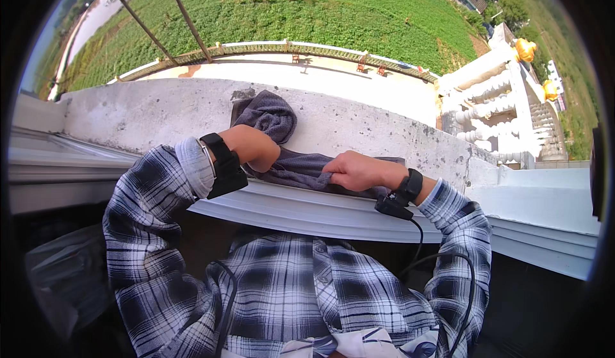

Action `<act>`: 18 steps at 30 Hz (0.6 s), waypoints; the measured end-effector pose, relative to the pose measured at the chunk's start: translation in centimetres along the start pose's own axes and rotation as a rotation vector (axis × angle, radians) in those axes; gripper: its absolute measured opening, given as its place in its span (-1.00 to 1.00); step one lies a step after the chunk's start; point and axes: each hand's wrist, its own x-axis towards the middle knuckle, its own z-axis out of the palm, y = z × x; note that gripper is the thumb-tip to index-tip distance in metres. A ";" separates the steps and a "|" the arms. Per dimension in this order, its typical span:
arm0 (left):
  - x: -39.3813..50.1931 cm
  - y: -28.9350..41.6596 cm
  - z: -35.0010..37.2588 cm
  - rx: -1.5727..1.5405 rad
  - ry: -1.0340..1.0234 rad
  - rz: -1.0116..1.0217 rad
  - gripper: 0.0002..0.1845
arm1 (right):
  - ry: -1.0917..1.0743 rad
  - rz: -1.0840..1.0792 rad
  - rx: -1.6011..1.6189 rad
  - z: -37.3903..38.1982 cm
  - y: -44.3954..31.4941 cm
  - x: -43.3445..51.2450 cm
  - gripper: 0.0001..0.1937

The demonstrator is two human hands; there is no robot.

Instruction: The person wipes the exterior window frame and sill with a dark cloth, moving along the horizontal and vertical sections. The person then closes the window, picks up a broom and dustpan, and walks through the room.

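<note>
A dark grey towel-like cloth (302, 163) lies along the inner side of a weathered concrete window ledge (346, 122), beside the white window frame. One end of it is bunched into a rounded heap (269, 115) farther out on the ledge. My left hand (254, 147) is curled down on the cloth just below that heap, its fingertips hidden from view. To the right, my right hand (360, 169) pinches a fold of the same cloth between thumb and fingers. More cloth extends flat under and past my right wrist.
The white window frame's ridged sill (307, 214) runs between my body and the ledge. Beyond the ledge's outer edge is a drop to a bright paved yard (269, 72). A white balustrade (490, 108) stands at right. A black cable (468, 281) hangs from my right wrist device.
</note>
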 end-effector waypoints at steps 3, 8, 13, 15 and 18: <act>-4.3 -3.0 -0.9 0.347 0.189 -0.466 -0.72 | -0.076 0.015 0.528 -0.2 -2.6 11.5 -0.65; -14.7 -8.5 -6.5 0.494 1.090 -0.973 -0.78 | 0.881 -0.423 0.301 -10.7 -9.6 22.3 -0.77; -18.3 -7.9 -7.9 -0.125 1.713 -0.228 -0.84 | 1.074 -0.754 0.179 -20.4 -10.4 12.9 -0.74; -17.1 -5.7 -7.1 -0.349 1.659 0.005 -0.72 | 1.025 -0.723 -0.105 -20.3 -10.3 7.6 -0.66; -12.3 -0.7 -5.2 -0.915 1.617 0.249 -0.81 | 0.876 -0.673 -0.538 -16.9 -10.0 2.0 -0.33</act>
